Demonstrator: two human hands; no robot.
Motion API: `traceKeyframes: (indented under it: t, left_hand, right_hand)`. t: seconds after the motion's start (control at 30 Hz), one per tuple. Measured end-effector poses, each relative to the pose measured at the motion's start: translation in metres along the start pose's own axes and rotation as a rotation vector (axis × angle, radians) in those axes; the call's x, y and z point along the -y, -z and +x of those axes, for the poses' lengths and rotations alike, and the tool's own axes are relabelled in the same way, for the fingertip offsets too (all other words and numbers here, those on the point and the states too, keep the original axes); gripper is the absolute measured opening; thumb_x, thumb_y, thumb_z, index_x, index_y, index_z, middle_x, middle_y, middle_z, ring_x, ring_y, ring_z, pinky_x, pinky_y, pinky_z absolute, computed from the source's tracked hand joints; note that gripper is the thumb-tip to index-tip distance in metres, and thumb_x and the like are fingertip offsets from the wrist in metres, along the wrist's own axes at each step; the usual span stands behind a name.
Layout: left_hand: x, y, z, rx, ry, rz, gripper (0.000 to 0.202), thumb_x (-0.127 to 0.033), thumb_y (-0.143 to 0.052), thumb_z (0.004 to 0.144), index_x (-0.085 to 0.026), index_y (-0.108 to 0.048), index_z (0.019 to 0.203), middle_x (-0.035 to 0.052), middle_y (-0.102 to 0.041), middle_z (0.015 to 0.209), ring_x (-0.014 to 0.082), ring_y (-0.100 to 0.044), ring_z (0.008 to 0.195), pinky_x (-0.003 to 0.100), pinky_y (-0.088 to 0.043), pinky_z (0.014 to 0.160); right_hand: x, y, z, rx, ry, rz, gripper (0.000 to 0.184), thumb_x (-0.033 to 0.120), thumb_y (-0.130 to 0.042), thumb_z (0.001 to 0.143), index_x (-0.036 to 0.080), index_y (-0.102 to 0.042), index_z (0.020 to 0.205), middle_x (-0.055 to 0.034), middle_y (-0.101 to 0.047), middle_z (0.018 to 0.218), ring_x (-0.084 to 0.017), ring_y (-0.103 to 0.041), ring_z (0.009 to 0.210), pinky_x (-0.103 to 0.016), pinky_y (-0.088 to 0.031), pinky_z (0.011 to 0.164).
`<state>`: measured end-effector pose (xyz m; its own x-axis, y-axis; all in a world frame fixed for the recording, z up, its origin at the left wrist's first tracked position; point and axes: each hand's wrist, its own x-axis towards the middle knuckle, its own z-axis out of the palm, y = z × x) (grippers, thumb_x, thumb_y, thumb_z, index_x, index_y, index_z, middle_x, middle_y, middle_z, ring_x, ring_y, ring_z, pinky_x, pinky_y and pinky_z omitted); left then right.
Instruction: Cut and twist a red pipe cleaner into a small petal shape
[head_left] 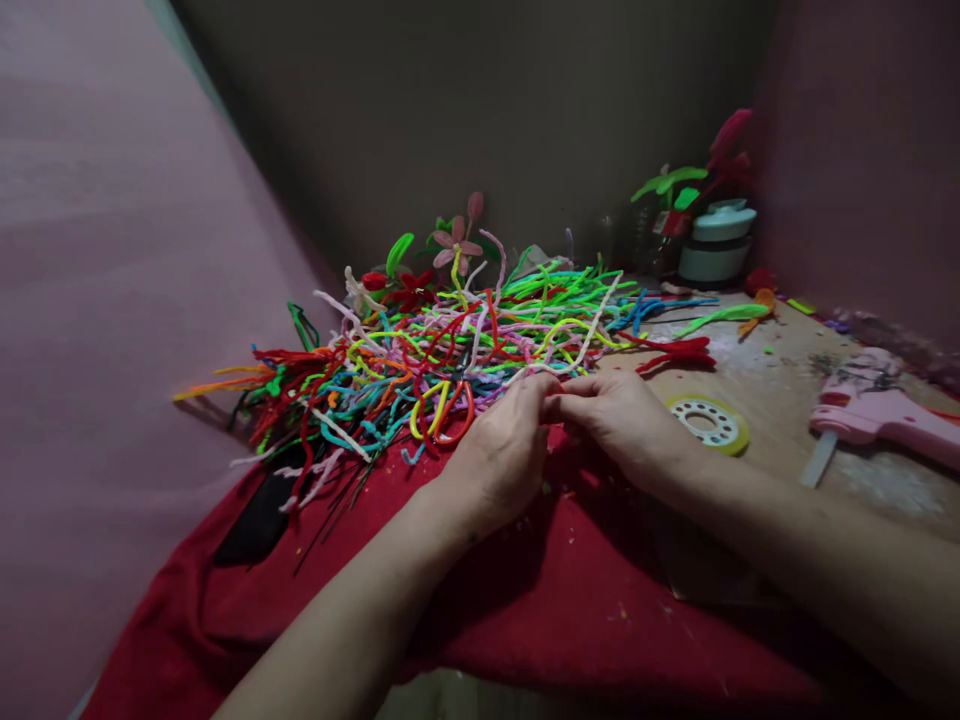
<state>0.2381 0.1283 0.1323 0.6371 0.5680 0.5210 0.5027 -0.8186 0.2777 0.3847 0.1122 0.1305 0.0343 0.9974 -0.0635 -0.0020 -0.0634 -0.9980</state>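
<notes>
My left hand [499,455] and my right hand [622,425] meet over a red cloth [525,580], fingertips pressed together in a pinch near the middle. What they pinch is too small and dark to make out. Just beyond the fingers lies a big tangled heap of pipe cleaners [450,350] in several colours: green, red, yellow, pink, blue. Both forearms reach in from the lower edge.
A pink glue gun [877,415] lies at the right on the wooden table [780,390]. A yellow-rimmed tape roll [709,422] sits beside my right hand. Pipe-cleaner flowers [457,240] stand behind the heap; a lidded pot [720,240] stands at the back right. Walls close in on both sides.
</notes>
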Motion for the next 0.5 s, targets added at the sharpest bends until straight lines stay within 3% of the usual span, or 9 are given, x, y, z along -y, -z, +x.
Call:
traceKeyframes:
  t: [0.07,0.17,0.23,0.37,0.5]
  left_hand:
    - [0.001,0.003,0.002,-0.055,0.080,-0.171,0.034,-0.004,-0.049,0.076,-0.018,-0.042,0.106,0.0053,-0.055,0.096,0.0120,-0.057,0.078,0.026,-0.049,0.071]
    - [0.001,0.011,0.008,-0.141,0.363,-0.544,0.033,-0.010,-0.060,0.072,-0.018,-0.042,0.099,0.0028,-0.053,0.096,0.0075,-0.058,0.065,0.024,-0.052,0.062]
    - [0.000,0.016,0.012,-0.137,0.552,-0.798,0.038,-0.013,-0.067,0.066,-0.017,-0.043,0.096,0.0009,-0.054,0.093,0.0073,-0.060,0.059,0.024,-0.053,0.056]
    - [0.002,0.021,0.014,0.068,0.764,-1.121,0.039,-0.015,-0.072,0.061,-0.012,-0.052,0.094,0.0009,-0.059,0.075,0.0113,-0.060,0.052,0.021,-0.047,0.042]
    - [0.003,0.016,0.012,0.216,0.761,-1.201,0.034,-0.017,-0.072,0.063,-0.011,-0.056,0.093,0.0032,-0.062,0.073,0.0119,-0.061,0.053,0.017,-0.044,0.038]
  right_hand:
    - [-0.003,0.002,0.003,0.026,-0.007,0.118,0.014,0.026,-0.063,0.065,0.015,-0.059,0.057,0.0039,-0.046,0.047,-0.007,-0.036,0.041,-0.024,-0.023,0.042]
    - [-0.006,0.003,0.008,0.072,0.009,0.248,0.019,0.024,-0.064,0.066,0.016,-0.054,0.051,0.0033,-0.047,0.046,-0.007,-0.038,0.041,-0.024,-0.026,0.043]
    - [-0.007,0.003,0.009,0.104,0.030,0.305,0.019,0.023,-0.064,0.065,0.016,-0.054,0.051,0.0022,-0.049,0.047,-0.008,-0.040,0.042,-0.024,-0.029,0.044]
    - [-0.003,-0.001,0.005,0.150,-0.013,0.359,0.015,0.023,-0.065,0.066,0.015,-0.059,0.055,-0.0007,-0.054,0.049,-0.010,-0.046,0.042,-0.025,-0.034,0.044]
    - [0.001,-0.003,-0.001,0.222,-0.054,0.359,0.012,0.021,-0.062,0.067,0.015,-0.061,0.057,-0.0023,-0.058,0.048,-0.012,-0.051,0.042,-0.025,-0.038,0.045]
